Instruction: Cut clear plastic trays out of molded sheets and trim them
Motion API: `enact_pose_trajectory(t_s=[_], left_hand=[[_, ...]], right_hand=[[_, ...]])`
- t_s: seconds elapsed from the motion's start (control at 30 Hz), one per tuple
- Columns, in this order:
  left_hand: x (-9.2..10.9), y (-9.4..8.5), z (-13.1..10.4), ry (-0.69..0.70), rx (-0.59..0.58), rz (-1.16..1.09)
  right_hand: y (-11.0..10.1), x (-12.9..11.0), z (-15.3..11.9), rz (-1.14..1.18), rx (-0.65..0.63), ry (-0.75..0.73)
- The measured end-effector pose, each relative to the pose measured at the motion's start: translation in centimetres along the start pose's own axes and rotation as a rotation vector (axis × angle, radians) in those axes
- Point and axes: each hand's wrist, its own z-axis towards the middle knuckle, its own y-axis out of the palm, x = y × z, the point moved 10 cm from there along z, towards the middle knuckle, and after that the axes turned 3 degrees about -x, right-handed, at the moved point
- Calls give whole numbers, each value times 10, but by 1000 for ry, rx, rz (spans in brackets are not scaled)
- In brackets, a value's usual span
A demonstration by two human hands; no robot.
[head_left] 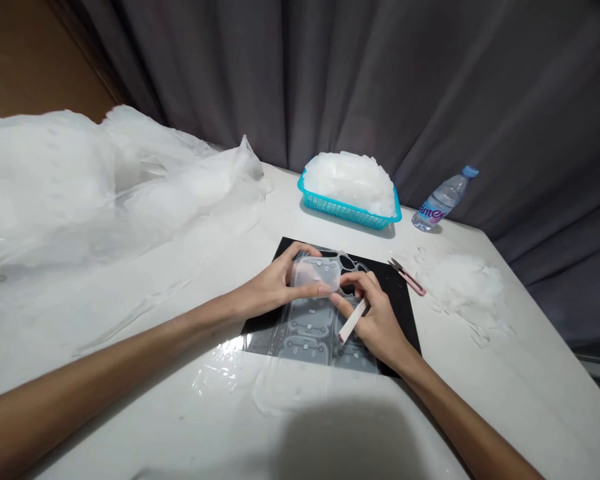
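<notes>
My left hand [273, 283] grips a translucent, rounded rectangular piece [316, 275] by its edges, thumb in front and fingers behind. At the right side of that piece are the fingertips of my right hand [377, 317]. A white, stick-like tool [353, 323] is tucked in my right hand and points down toward me; its working end, if any, is hidden. Beneath both hands a translucent moulded sheet [307, 350] with several similar rounded shapes lies on a black mat [403, 293]. Cut-out openings show in the sheet's far part.
A teal basket [350, 212] heaped with white translucent pieces stands at the back. Right of it is a water bottle [441, 203]. Pink-handled thread snips [407, 277] lie beside a pile of clear scraps [467, 287]. Crumpled translucent sheeting [105, 193] covers the left.
</notes>
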Motion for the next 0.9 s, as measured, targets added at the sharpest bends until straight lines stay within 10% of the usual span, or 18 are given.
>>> enact_pose_trajectory(t_s=[0.53, 0.9], left_hand=[[0, 10, -1, 25, 41, -210], [11, -5, 6, 76, -28, 65]], right_hand=[[2, -7, 2, -53, 20, -17], [6, -11, 11, -87, -33, -64]])
